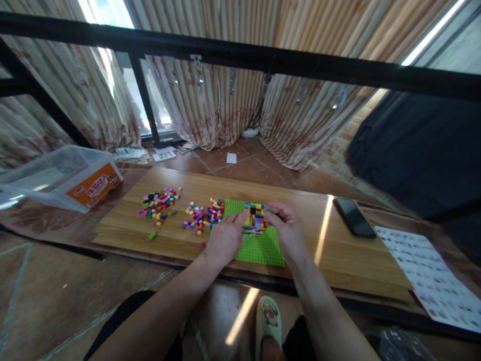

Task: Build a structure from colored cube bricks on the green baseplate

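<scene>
A small multicoloured structure of toy building bricks (258,218) stands on a green studded baseplate (261,253). My left hand (226,236) is at the structure's left side, with its thumb and fingers closed against the bricks there. At the upper right edge of the structure, my right hand (288,229) has thumb and forefinger pinched together. Whether a loose brick sits between those fingertips is too small to tell. Loose bricks (201,218) lie in a heap left of the baseplate, partly on its left edge.
Another heap of bricks (160,203) lies farther left on the wooden board (225,184). A clear plastic box (63,175) with an orange label stands at the far left. To the right are a black phone (353,217) and a printed sheet (428,271). A black metal bar (240,50) crosses beyond.
</scene>
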A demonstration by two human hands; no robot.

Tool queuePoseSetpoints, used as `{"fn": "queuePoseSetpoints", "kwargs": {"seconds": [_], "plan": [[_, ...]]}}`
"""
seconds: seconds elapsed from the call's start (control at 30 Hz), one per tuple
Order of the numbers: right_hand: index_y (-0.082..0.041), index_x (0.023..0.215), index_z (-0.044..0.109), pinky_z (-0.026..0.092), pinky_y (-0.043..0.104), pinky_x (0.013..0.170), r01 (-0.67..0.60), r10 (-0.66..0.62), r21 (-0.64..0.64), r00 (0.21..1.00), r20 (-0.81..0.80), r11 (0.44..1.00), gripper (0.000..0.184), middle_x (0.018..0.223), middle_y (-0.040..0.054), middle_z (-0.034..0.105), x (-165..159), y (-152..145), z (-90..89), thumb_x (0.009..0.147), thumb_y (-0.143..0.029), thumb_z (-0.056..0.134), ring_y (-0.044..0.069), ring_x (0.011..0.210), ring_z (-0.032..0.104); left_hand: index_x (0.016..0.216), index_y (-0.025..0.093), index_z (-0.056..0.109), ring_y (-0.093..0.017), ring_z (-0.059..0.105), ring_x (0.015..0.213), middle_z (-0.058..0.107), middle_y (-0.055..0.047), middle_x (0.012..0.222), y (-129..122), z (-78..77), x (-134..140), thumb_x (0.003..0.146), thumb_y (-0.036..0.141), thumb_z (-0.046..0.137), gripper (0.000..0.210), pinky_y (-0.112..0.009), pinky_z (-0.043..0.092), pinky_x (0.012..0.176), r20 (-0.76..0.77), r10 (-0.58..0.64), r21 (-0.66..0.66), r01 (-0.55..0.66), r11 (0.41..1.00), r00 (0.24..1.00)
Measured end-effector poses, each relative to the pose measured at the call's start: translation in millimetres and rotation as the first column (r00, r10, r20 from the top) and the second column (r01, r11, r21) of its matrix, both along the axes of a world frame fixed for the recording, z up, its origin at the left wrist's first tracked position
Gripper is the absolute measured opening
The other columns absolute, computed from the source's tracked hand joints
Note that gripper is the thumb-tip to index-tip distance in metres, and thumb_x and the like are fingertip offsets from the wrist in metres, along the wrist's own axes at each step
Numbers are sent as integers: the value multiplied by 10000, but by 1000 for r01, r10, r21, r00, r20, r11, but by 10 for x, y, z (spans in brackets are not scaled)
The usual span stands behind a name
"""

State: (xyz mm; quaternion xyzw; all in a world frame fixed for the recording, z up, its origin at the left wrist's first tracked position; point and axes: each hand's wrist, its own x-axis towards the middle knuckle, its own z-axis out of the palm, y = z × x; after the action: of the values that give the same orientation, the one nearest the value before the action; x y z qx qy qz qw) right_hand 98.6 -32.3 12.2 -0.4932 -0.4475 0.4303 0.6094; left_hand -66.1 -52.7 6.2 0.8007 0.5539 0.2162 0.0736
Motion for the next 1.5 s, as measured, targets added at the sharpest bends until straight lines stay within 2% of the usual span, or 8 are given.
{"fn": "queuePoseSetpoints", "kwargs": {"seconds": [0.17, 0.37, 0.63, 0.83, 1.0, 1.13, 1.33, 1.5], "plan": [[-211, 762, 675, 501, 281, 621, -19, 15, 49, 996, 90, 999, 196, 693, -14, 663, -15, -5, -18, 654, -346, 768, 131, 631, 591, 1368, 228, 452, -207, 666, 952, 687, -82, 1116, 21, 7, -10, 903, 134, 413, 476, -332, 522, 857, 153, 48, -22, -46, 999, 987], [-221, 829, 713, 515, 295, 652, -74, 60, 77, 983, 172, 994, 193, 742, 3, 692, -18, -27, -61, 695, -355, 751, 145, 670, 617, 1315, 233, 500, -200, 673, 928, 706, -64, 1082, 47, 2, -10, 901, 160, 434, 426, -327, 519, 859, 277, 55, -12, -54, 998, 959], [-234, 927, 742, 513, 322, 718, -68, 27, 107, 937, 350, 992, 220, 876, 38, 720, 31, -25, -116, 752, -359, 696, 171, 744, 641, 1283, 223, 530, -218, 670, 947, 696, -76, 1108, 49, 8, -8, 871, 140, 461, 425, -369, 521, 878, 307, 49, -40, -39, 998, 951], [-269, 957, 743, 508, 339, 779, -105, -18, 200, 846, 533, 974, 189, 936, 39, 710, 32, -48, -83, 845, -294, 593, 190, 838, 649, 1284, 218, 530, -224, 656, 1027, 672, -87, 1182, 33, -1, 2, 869, 130, 463, 429, -373, 513, 916, 279, 49, -53, -35, 998, 959], [-288, 911, 758, 484, 383, 879, -105, -95, 272, 769, 632, 957, 174, 1003, 54, 664, -2, -20, -103, 852, -295, 594, 211, 953, 611, 1289, 233, 517, -219, 652, 1038, 670, -77, 1180, 20, -11, 7, 880, 127, 449, 429, -367, 512, 918, 251, 38, -45, -28, 999, 967], [-303, 885, 771, 468, 397, 885, -87, -135, 286, 727, 673, 954, 163, 1013, 62, 634, -49, 0, -129, 842, -299, 614, 223, 987, 566, 1278, 243, 516, -206, 649, 1040, 668, -68, 1172, 15, -22, 0, 873, 119, 458, 427, -347, 513, 922, 255, 26, -46, -15, 999, 966], [-299, 875, 779, 418, 453, 978, -27, -136, 234, 749, 649, 972, 150, 1191, 74, 613, -62, 30, -229, 819, -330, 645, 251, 1123, 527, 1284, 214, 511, -225, 646, 1057, 662, -87, 1185, 8, -26, -6, 879, 129, 450, 418, -380, 515, 933, 245, 28, -61, -14, 998, 969], [-299, 828, 778, 389, 480, 1021, 21, -98, 154, 857, 507, 988, 120, 1212, 52, 627, -46, 106, -349, 745, -351, 709, 255, 1141, 551, 1305, 218, 495, -216, 651, 1050, 666, -79, 1182, 2, -28, 1, 887, 142, 442, 427, -367, 518, 932, 235, 47, -71, -31, 997, 971]]}}
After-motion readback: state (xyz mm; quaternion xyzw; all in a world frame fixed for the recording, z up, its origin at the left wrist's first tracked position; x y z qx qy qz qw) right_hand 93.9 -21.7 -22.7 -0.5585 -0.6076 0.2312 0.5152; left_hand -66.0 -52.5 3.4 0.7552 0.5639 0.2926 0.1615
